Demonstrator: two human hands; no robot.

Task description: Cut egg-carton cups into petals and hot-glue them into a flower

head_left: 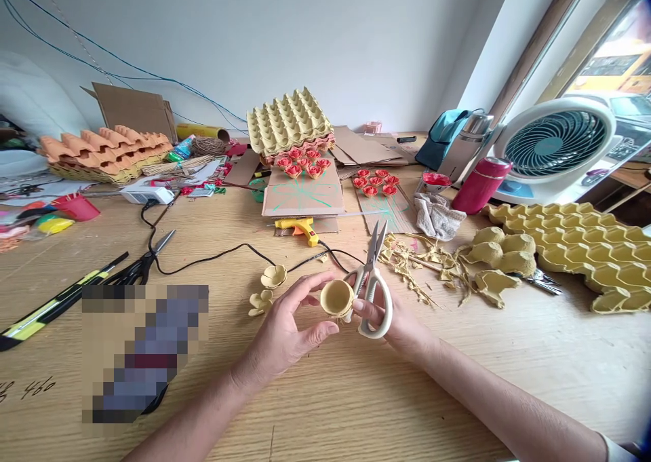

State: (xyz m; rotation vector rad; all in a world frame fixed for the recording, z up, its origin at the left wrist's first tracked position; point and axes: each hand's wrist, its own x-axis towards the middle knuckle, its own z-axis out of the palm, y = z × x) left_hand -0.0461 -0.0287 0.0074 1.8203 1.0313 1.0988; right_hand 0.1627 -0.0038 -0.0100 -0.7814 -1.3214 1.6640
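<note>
My left hand [285, 330] pinches a small yellow egg-carton cup [336, 298] between thumb and fingers, just above the wooden table [356, 394]. My right hand [394, 316] grips white-handled scissors [373, 282] with the blades slightly apart and pointing away from me, right beside the cup. Two cut yellow flower-shaped pieces [269, 287] lie on the table just left of my left hand. A pile of yellow carton scraps [422, 262] lies to the right of the scissors.
A yellow glue gun [300, 228] with black cord lies ahead. Red painted carton roses [303, 163] sit on cardboard. Yellow egg trays [584, 248] lie at right, a white fan [557, 143] and red bottle [481, 184] behind. Black scissors [137, 266] lie at left.
</note>
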